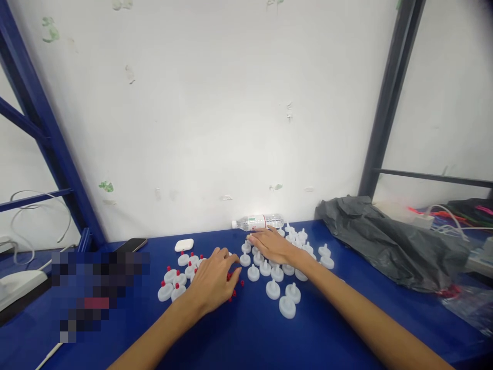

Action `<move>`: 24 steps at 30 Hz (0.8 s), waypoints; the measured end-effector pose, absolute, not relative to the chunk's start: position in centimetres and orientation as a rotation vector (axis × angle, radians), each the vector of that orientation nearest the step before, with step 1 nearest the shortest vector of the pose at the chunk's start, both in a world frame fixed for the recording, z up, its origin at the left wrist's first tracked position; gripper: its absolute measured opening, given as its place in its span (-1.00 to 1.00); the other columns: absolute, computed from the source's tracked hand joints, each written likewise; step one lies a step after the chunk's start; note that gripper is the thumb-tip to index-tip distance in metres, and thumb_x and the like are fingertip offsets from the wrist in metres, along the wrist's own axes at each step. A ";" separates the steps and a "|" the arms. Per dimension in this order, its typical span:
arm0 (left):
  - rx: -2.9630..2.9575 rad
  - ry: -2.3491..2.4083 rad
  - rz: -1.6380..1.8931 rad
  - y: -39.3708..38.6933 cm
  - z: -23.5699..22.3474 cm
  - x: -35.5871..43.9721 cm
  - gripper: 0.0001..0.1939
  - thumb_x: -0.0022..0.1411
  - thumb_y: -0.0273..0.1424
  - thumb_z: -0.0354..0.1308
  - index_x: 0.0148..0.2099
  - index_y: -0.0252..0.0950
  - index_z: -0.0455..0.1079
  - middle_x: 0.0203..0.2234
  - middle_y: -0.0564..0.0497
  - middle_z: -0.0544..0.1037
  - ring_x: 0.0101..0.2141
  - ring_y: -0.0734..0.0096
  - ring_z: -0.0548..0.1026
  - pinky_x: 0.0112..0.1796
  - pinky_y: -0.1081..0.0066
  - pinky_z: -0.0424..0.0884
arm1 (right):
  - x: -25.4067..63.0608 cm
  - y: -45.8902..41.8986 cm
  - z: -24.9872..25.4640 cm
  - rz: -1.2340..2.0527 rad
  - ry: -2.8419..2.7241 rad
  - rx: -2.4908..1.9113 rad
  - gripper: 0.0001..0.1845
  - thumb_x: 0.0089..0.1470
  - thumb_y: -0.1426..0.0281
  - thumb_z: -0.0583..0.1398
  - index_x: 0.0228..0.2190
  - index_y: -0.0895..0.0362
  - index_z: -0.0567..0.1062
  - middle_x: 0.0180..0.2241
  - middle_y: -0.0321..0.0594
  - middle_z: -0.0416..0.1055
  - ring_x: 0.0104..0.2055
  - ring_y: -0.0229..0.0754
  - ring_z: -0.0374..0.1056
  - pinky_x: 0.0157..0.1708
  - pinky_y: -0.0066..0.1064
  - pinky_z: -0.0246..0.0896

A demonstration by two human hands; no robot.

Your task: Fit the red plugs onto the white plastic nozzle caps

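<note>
Several small white round plastic pieces [273, 289] with a central stub lie on the blue table [254, 339]. To the left, a group of the same white pieces carries red caps [169, 277]. Loose red caps [234, 293] lie beside my left hand [213, 281]. That hand rests palm down over them, fingers curled, fingertips near a white piece; what it holds is hidden. My right hand [272, 245] reaches further back, palm down with fingers stretched over the uncapped white pieces, its fingertips touching one of them.
A clear water bottle [257, 222] lies on its side against the white wall. A white earbud case [184, 244] and a dark phone [131, 244] sit at the back left. A crumpled grey plastic bag [389, 241] fills the right side, with cables [447, 213] behind it.
</note>
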State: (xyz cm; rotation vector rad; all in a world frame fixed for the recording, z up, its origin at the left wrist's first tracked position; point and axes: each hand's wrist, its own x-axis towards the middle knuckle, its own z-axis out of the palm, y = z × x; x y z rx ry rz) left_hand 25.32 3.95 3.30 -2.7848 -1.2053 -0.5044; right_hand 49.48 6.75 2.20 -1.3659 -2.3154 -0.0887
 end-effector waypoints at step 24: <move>-2.577 -1.127 -0.666 6.1 3.9 24.6 -0.75 0.52 -0.39 -0.10 0.01 -0.20 0.41 -0.11 -0.01 0.55 -0.12 0.37 0.51 -0.17 0.42 0.43 | 45.5 3.5 3.6 -0.438 -2.365 -1.092 -0.44 0.36 0.09 0.05 0.25 0.11 0.26 0.03 -0.03 0.51 0.14 0.01 0.37 0.28 0.09 -0.05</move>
